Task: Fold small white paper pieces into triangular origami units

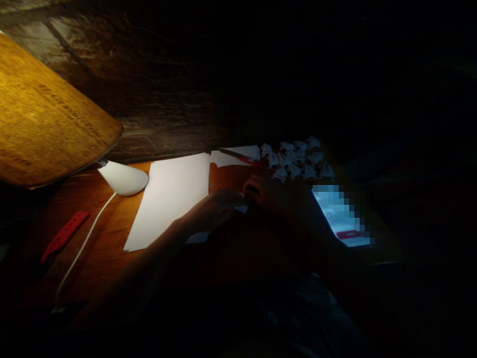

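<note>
Small paper between left hand and right hand, each grip pinched on it; apparently part-folded. Folded papers clustered beyond, seemingly done; sheets on surface unfolded.

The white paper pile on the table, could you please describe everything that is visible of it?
This pile of sheets looks plain, thin and well lit, with no visible print. It lies flat on the wooden table, its near left corner slightly uneven. The white lamp base stands beside its far left part; contact is unclear. The left forearm hides some of its near right part; I cannot tell whether it touches.
</note>
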The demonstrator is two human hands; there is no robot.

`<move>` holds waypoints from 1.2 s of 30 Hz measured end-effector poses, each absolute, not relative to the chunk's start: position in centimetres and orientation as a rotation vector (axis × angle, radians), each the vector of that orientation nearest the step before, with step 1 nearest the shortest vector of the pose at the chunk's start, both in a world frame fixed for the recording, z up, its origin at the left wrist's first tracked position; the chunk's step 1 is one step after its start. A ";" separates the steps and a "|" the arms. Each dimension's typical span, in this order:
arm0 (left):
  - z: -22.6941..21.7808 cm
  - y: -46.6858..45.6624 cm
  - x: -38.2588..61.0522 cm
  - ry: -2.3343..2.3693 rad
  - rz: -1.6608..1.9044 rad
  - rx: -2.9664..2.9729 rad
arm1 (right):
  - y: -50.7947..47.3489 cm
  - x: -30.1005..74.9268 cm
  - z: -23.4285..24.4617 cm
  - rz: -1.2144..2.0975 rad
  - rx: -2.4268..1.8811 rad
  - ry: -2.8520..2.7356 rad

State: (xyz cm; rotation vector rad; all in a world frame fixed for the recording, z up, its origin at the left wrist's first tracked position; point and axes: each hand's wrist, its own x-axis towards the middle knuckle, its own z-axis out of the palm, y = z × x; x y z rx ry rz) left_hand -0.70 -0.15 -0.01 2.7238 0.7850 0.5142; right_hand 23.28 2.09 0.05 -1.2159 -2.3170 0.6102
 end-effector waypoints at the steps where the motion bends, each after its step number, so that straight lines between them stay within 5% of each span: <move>1: -0.1 -0.2 -0.7 0.783 0.511 2.722 | 2.1 23.3 0.1 0.609 -1.220 -2.324; 21: 0.4 -0.4 -0.5 0.780 0.468 2.732 | 2.2 22.3 0.0 0.489 -1.325 -2.366; 36: 0.0 -0.3 -0.7 0.783 0.445 2.686 | 3.1 24.5 -1.2 0.787 -0.975 -2.269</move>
